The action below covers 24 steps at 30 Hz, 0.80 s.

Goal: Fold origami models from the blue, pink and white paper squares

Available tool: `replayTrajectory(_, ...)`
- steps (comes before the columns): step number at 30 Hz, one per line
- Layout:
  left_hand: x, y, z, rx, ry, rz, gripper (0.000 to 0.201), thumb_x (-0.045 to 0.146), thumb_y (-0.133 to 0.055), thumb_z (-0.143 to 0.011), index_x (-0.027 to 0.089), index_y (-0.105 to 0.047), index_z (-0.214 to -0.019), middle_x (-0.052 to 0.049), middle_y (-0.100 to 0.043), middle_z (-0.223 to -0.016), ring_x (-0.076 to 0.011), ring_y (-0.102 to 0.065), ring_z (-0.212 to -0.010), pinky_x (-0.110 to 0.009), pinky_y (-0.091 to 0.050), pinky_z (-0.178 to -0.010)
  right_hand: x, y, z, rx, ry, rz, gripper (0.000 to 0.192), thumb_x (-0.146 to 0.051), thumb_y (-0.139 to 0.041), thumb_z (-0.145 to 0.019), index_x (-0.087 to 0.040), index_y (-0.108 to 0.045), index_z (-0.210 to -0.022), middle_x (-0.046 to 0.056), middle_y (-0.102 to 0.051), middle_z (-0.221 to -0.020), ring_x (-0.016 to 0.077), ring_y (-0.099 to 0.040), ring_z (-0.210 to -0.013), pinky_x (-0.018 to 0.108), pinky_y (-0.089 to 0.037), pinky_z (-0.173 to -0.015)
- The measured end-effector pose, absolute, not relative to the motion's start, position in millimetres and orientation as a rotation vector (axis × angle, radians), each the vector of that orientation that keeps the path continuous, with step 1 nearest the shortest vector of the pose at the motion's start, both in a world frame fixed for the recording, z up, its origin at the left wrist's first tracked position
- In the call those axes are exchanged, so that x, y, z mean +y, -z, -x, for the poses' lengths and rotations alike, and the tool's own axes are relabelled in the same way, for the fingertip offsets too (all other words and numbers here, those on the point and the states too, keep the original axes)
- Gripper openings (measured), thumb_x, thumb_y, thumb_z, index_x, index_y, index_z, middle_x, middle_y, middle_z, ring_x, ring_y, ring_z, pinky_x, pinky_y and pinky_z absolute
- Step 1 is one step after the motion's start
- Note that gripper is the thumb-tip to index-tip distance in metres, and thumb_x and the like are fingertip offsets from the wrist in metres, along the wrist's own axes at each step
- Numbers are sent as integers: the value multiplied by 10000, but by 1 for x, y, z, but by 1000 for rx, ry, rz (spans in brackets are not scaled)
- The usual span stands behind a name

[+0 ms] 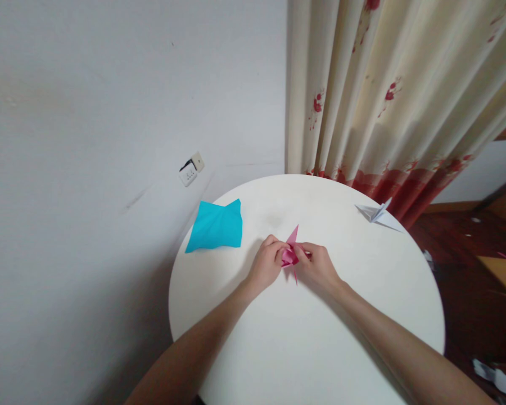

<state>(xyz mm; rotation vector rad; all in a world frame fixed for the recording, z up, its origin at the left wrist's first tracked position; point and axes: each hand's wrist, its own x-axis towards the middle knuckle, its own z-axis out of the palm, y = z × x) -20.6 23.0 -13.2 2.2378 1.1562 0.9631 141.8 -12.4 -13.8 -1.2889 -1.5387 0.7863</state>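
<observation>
A folded pink origami crane (pixel 289 256) is held between my two hands over the middle of the round white table (pixel 303 343). One pink point sticks up beyond the fingers, and a thin one points down toward me. My left hand (pixel 269 260) is closed on its left side, and my right hand (pixel 317 263) pinches its right side. The fingers hide part of the folds. Farther left lies a creased sheet of blue paper (pixel 217 226). Near the far right edge rests a white origami crane (pixel 378 215) with its wings spread.
A white wall (pixel 88 140) with a socket (pixel 188 174) borders the table on the left. Behind it hangs a cream curtain (pixel 354 101) with red flowers. White scraps (pixel 500 378) lie on the dark floor at the right, near a light brown board (pixel 500 273).
</observation>
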Motion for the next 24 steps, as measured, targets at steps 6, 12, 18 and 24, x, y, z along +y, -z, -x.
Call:
replayTrajectory(6, 14, 2, 16, 1205, -970, -2453, 279, 95, -472, -914, 221, -694, -1026, -61, -569, -989, -201, -543, -969, -355, -471, -878, -7, 19, -145, -1464, -793, 1390, 398, -359, -432, -935, -132, -726, -791, 35, -701, -697, 163, -597, -623, 242, -397, -570)
replayTrajectory(12, 0, -7, 10, 1091, -957, -2610, 310, 75, -494, -899, 245, -673, -1086, -59, -623, -1055, -219, -549, -1024, -399, -471, -917, -6, 17, -151, -1438, -638, 1426, 450, -407, -431, -941, -141, -662, -663, 21, -622, -568, 144, -517, -524, 243, -336, -493)
replayTrajectory(18, -1, -1, 5, 1113, -1232, -2230, 455, 104, -512, -891, 251, -524, -1321, -87, -551, -1265, -213, -527, -1183, -388, -473, -997, -4, 14, -156, -1333, -558, 1233, 345, -375, -455, -952, -165, -726, -990, 76, -745, -918, 210, -674, -829, 304, -509, -757)
replayTrajectory(24, 14, 7, 11, 1117, -1387, -1823, 463, 75, -558, -822, 216, -554, -1262, -65, -638, -1062, -164, -631, -941, -269, -534, -779, -5, 20, -157, -1355, -542, 1078, 335, -332, -475, -940, -220, -680, -1180, 82, -645, -1281, 250, -604, -1173, 435, -449, -1037)
